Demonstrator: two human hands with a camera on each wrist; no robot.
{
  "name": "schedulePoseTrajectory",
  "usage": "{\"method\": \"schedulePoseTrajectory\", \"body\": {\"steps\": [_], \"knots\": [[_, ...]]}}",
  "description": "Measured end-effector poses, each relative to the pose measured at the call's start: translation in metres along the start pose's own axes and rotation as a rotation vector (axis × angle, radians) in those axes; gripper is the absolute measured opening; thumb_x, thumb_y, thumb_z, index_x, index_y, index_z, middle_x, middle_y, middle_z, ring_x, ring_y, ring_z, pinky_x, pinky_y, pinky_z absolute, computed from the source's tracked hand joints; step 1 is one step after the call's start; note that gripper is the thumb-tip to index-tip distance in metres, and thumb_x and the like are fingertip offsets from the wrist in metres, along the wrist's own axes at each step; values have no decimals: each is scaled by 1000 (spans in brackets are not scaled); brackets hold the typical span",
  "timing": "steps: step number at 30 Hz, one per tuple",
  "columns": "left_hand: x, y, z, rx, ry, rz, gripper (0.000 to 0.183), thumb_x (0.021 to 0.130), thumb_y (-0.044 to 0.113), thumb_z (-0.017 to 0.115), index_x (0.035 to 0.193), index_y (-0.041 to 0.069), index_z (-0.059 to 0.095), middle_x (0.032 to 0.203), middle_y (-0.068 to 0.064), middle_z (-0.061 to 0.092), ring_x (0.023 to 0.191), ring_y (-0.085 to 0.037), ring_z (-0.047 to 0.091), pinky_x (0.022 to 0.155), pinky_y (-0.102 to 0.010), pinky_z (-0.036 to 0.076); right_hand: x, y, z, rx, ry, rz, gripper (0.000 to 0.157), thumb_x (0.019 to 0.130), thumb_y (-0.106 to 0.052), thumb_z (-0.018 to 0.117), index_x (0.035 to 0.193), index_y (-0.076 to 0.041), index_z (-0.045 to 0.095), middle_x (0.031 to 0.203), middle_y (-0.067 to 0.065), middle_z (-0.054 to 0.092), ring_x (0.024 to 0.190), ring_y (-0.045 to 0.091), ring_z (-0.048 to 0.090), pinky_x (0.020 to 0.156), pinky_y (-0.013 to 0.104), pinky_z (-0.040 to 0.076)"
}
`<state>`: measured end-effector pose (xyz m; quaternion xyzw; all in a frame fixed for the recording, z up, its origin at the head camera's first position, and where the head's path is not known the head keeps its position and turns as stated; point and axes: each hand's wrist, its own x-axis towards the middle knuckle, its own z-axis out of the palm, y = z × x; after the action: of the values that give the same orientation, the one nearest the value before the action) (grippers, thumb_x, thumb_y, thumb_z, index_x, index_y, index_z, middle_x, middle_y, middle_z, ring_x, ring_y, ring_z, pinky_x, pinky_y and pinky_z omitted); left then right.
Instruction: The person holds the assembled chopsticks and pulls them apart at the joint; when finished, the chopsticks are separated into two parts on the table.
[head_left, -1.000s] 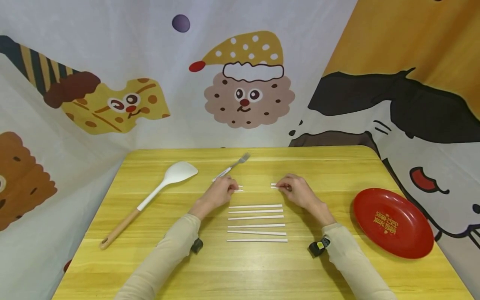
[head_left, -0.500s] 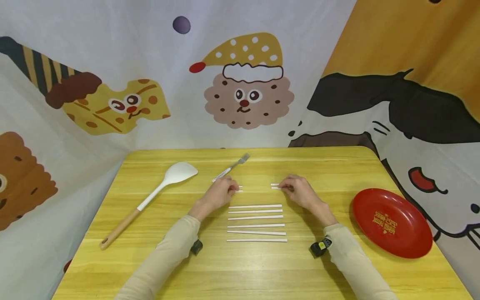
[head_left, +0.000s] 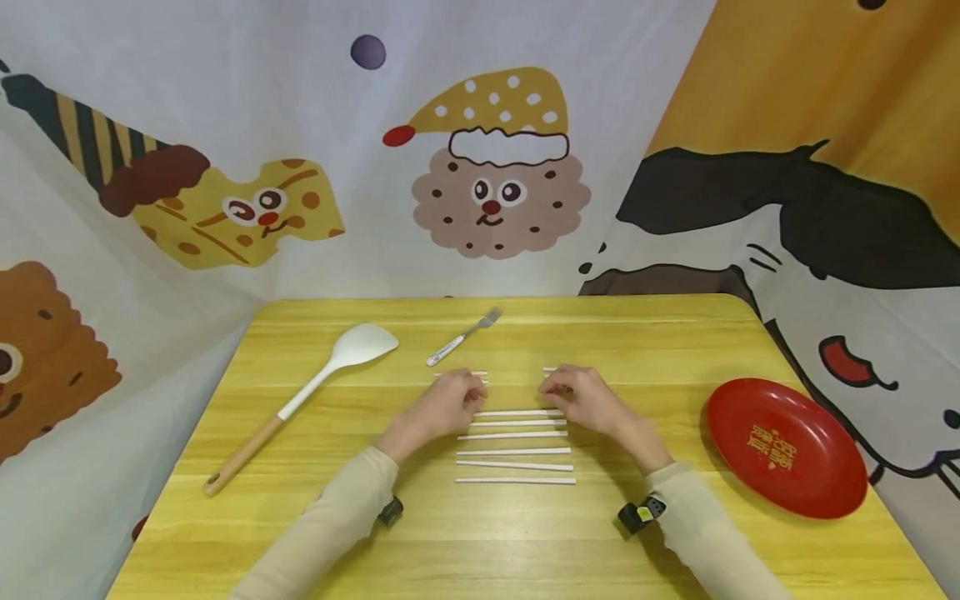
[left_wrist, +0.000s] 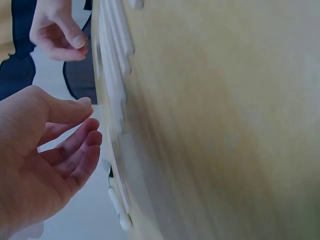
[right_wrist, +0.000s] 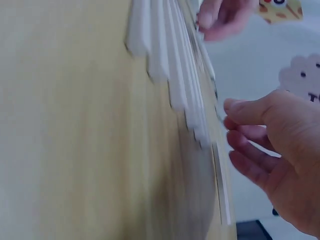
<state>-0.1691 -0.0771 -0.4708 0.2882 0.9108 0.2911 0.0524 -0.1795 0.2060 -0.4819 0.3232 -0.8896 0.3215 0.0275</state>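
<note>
In the head view, several white chopsticks (head_left: 514,452) lie in a row, side by side, across the table. Just past the row's far end are my left hand (head_left: 442,402) and my right hand (head_left: 588,402), facing each other. White stick ends (head_left: 480,373) show beyond the left fingers, and another white stick end (head_left: 550,369) shows beyond the right. The left wrist view has my left hand (left_wrist: 50,150) with loosely bent fingers and nothing between them. My right hand (right_wrist: 280,155) looks the same in the right wrist view, thumb apart from the fingertips.
A white spatula (head_left: 360,344) with a wooden handle lies at the left of the wooden table (head_left: 517,542). Behind the left hand is a fork (head_left: 465,336). A red oval plate (head_left: 787,492) stands at the right. A printed cloth (head_left: 360,142) hangs behind the table.
Both hands have come off the far white sticks and moved slightly toward me, now over the far edge of the row. The stick ends stay in place.
</note>
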Motion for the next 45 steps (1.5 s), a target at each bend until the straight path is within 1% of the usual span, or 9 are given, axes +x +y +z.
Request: {"method": "schedulePoseTrajectory", "body": {"steps": [2,5,9,12,21,28,36,41,45], "knots": [[0,1,4,13,-15,12,15,91,3,70,105,4,74,97,-5,69,91,-16,65,82,-28,57,1,-5,6,4,-40,-8,9,88,-5,77,96,-10,77,92,0,73,82,7,65,90,37,59],[0,0,11,19,-35,29,12,91,3,70,101,6,74,96,-3,69,90,-15,64,81,-27,57,2,-9,16,15,-76,-9,8,89,-8,78,95,-13,77,91,-3,73,82,5,65,90,39,58],[1,-2,17,26,-41,50,9,90,3,71,98,7,74,93,-3,68,88,-14,63,78,-26,56,1,-8,25,27,-87,3,9,88,-9,79,94,-15,77,88,-6,70,78,3,62,69,26,56],[1,-5,19,28,-30,55,10,90,3,72,99,7,74,93,-3,68,87,-15,63,78,-25,56,1,-7,29,31,-86,5,9,88,-8,79,94,-14,77,88,-6,69,77,3,61,68,21,54],[2,-6,21,5,-35,25,9,91,5,72,100,7,75,93,-2,68,87,-13,63,78,-25,55,3,-10,33,-13,-61,-60,8,90,-5,75,95,-11,76,89,-3,67,78,4,60,68,20,55],[1,-4,17,-32,-25,59,11,98,10,65,101,8,76,86,2,66,77,-7,56,70,-20,52,6,-18,28,-55,15,-82,9,91,-3,73,97,-9,74,92,-2,65,81,7,60,71,22,55],[4,-3,9,-53,101,217,13,99,6,62,99,0,74,76,-2,65,65,-7,50,61,-19,48,11,-26,18,-31,98,-118,12,87,-1,76,97,-8,74,92,-1,67,81,9,61,71,21,56],[4,0,4,-60,140,213,13,98,5,63,102,-1,75,80,-2,66,67,-7,52,61,-18,48,16,-29,14,-4,146,-195,15,84,1,78,97,-6,74,90,0,68,79,10,63,70,20,56],[4,2,2,-69,171,221,14,98,5,63,105,0,74,81,-2,66,68,-7,52,61,-18,48,19,-31,12,10,154,-208,16,84,4,77,97,-5,74,90,2,70,80,12,65,72,21,58]]}}
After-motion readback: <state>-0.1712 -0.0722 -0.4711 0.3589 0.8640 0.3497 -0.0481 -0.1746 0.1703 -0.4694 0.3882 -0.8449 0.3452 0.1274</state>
